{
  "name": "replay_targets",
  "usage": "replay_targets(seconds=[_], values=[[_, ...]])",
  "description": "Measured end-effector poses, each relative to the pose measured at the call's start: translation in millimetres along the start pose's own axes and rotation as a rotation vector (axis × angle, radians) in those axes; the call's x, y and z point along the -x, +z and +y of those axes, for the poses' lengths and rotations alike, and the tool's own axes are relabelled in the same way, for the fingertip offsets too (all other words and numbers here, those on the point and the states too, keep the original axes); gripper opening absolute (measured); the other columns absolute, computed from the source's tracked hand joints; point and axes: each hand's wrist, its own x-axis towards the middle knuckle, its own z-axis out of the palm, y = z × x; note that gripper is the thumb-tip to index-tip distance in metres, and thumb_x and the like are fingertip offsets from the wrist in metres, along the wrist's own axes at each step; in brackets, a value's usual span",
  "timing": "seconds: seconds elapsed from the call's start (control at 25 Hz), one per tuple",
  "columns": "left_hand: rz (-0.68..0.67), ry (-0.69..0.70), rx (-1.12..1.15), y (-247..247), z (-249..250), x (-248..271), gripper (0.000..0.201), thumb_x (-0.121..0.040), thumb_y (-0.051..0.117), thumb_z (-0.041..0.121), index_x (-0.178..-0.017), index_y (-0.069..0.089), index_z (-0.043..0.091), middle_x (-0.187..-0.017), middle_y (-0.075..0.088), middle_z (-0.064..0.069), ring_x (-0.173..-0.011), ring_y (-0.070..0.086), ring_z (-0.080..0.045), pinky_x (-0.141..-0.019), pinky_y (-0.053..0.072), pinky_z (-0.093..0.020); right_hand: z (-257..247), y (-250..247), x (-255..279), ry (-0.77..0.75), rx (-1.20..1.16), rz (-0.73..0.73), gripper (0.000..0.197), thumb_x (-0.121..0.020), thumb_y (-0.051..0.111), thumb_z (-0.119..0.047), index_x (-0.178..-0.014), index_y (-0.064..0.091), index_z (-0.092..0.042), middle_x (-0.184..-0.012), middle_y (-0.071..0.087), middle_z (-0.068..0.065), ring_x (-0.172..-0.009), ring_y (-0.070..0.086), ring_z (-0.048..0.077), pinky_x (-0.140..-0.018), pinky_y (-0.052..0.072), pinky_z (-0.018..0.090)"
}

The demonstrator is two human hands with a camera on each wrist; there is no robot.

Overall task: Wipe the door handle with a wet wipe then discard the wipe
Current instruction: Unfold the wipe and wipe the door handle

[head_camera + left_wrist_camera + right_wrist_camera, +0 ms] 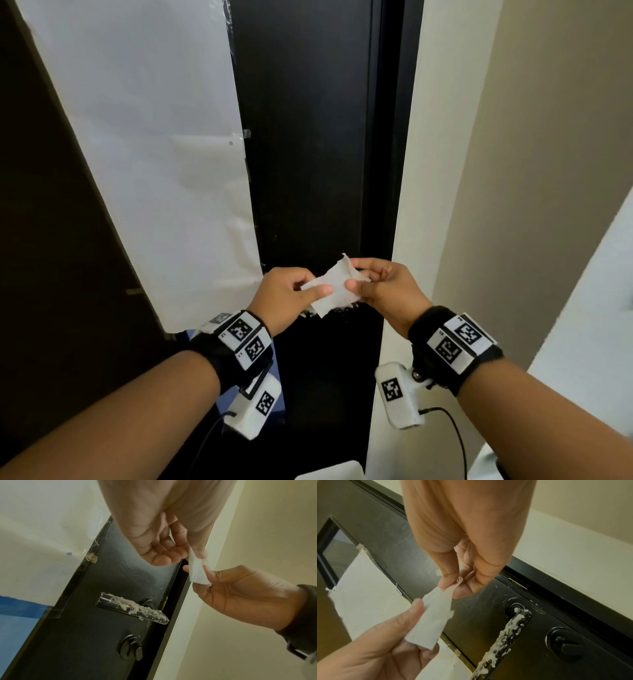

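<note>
A white wet wipe point(334, 286) is stretched between both hands in front of the black door point(308, 137). My left hand point(291, 291) pinches its left edge with thumb and fingers; my right hand point(380, 287) pinches its right edge. The wipe point(197, 569) point(435, 616) shows folded in both wrist views. The lever door handle point(132, 608) point(503, 637), smeared with a whitish crusty paste, sits just below the hands. In the head view the handle is almost wholly hidden behind the wipe and hands.
A round thumb-turn lock point(131, 647) point(565, 643) sits under the handle. White paper point(154, 154) is taped over the door's left part. The cream door frame and wall point(513, 171) stand to the right. A white object's edge point(330, 472) shows at the bottom.
</note>
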Motion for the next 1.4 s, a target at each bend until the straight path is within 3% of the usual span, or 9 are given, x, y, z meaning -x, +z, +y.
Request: replay_targets(seconds=[0.16, 0.28, 0.44, 0.56, 0.68, 0.88, 1.04, 1.16, 1.4], values=[[0.022, 0.005, 0.022, -2, -2, -1, 0.046, -0.078, 0.073, 0.036, -0.056, 0.051, 0.002, -0.053, 0.049, -0.006, -0.051, 0.047, -0.018, -0.058, 0.046, -0.033, -5, -4, -1, 0.060, -0.067, 0.081, 0.009, -0.085, 0.059, 0.006, -0.092, 0.065, 0.005, -0.091, 0.068, 0.021, -0.082, 0.068, 0.031, -0.070, 0.059, 0.033], [0.061, -0.021, 0.088, -6, -5, -7, 0.042, -0.077, 0.074, 0.034, -0.066, 0.057, -0.003, -0.066, 0.063, -0.019, -0.065, 0.065, -0.033, -0.070, 0.057, -0.042, -9, -9, -5, 0.119, -0.190, 0.123, 0.012, -0.084, 0.058, 0.003, -0.095, 0.062, 0.006, -0.094, 0.065, 0.020, -0.081, 0.067, 0.027, -0.064, 0.058, 0.029], [0.104, -0.065, 0.175, -5, 4, -21, 0.031, -0.078, 0.074, 0.023, -0.079, 0.061, -0.005, -0.080, 0.071, -0.024, -0.069, 0.071, -0.027, -0.071, 0.060, -0.039, 0, -11, -11, 0.196, -0.114, 0.276, 0.019, -0.086, 0.062, -0.007, -0.100, 0.063, 0.005, -0.085, 0.064, 0.016, -0.075, 0.063, 0.027, -0.063, 0.057, 0.032], [0.091, -0.079, 0.154, 2, 14, -30, 0.032, -0.080, 0.073, 0.025, -0.078, 0.062, -0.005, -0.069, 0.068, -0.022, -0.059, 0.065, -0.026, -0.061, 0.057, -0.035, 13, -8, -6, -0.158, 0.246, 0.487, 0.019, -0.082, 0.067, -0.013, -0.100, 0.063, -0.013, -0.081, 0.063, 0.000, -0.075, 0.061, 0.015, -0.069, 0.051, 0.026], [0.049, -0.095, 0.112, 13, 18, -39, 0.032, -0.079, 0.074, 0.027, -0.075, 0.064, -0.003, -0.064, 0.068, -0.016, -0.057, 0.065, -0.026, -0.063, 0.057, -0.038, 25, -2, 6, -0.488, 0.524, 0.339, 0.040, -0.071, 0.078, -0.017, -0.106, 0.059, -0.023, -0.098, 0.061, -0.007, -0.093, 0.057, 0.003, -0.080, 0.045, 0.014], [-0.020, -0.108, 0.174, 29, 26, -51, 0.023, -0.080, 0.073, 0.021, -0.089, 0.068, 0.000, -0.071, 0.070, -0.009, -0.059, 0.067, -0.012, -0.058, 0.056, -0.026, 45, 3, 7, -0.505, 0.629, 0.158, 0.069, -0.061, 0.085, -0.036, -0.118, 0.047, -0.027, -0.112, 0.052, -0.009, -0.103, 0.051, 0.002, -0.085, 0.043, 0.012], [-0.005, -0.076, 0.212, 32, 32, -58, 0.030, -0.081, 0.072, 0.013, -0.107, 0.058, 0.008, -0.073, 0.069, -0.015, -0.055, 0.065, -0.010, -0.055, 0.054, -0.022, 52, -1, -3, -0.475, 0.513, 0.298, 0.031, -0.084, 0.061, -0.005, -0.108, 0.060, -0.026, -0.095, 0.064, -0.008, -0.083, 0.061, 0.003, -0.071, 0.051, 0.020], [0.019, -0.022, 0.188, 32, 29, -65, 0.021, -0.084, 0.068, 0.012, -0.103, 0.060, 0.011, -0.070, 0.065, -0.017, -0.054, 0.060, -0.012, -0.059, 0.055, -0.025, 48, -11, -15, -0.393, 0.395, 0.423, 0.029, -0.089, 0.050, -0.001, -0.096, 0.069, -0.022, -0.073, 0.065, -0.007, -0.057, 0.056, -0.001, -0.056, 0.043, 0.016], [0.062, -0.039, 0.037, 37, 0, -78, 0.013, -0.084, 0.067, 0.012, -0.092, 0.073, 0.021, -0.097, 0.071, -0.010, -0.079, 0.062, -0.017, -0.083, 0.054, -0.031, 46, -26, -31, -0.576, 0.743, 0.369, 0.030, -0.091, 0.055, -0.009, -0.117, 0.066, -0.018, -0.104, 0.067, -0.008, -0.095, 0.062, 0.007, -0.089, 0.046, 0.018]])
